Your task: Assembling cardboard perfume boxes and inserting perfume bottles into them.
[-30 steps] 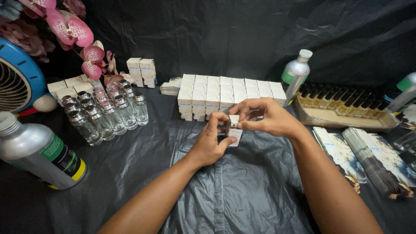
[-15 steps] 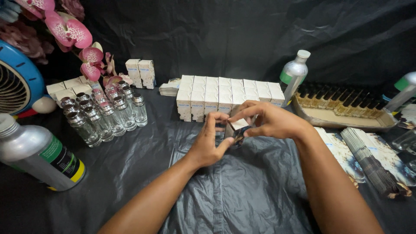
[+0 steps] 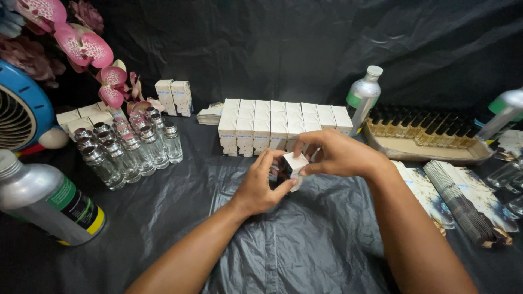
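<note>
Over the table's middle, both hands fold a small white carton.
Left hand (image 3: 260,188) and right hand (image 3: 338,155) each pinch the small white carton (image 3: 294,163); a slipped grip could likely knock the row of white boxes (image 3: 283,125) just behind.

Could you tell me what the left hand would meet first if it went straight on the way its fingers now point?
Most likely the small white box that the left hand already touches, then the right hand; depth is hard to judge.
</note>
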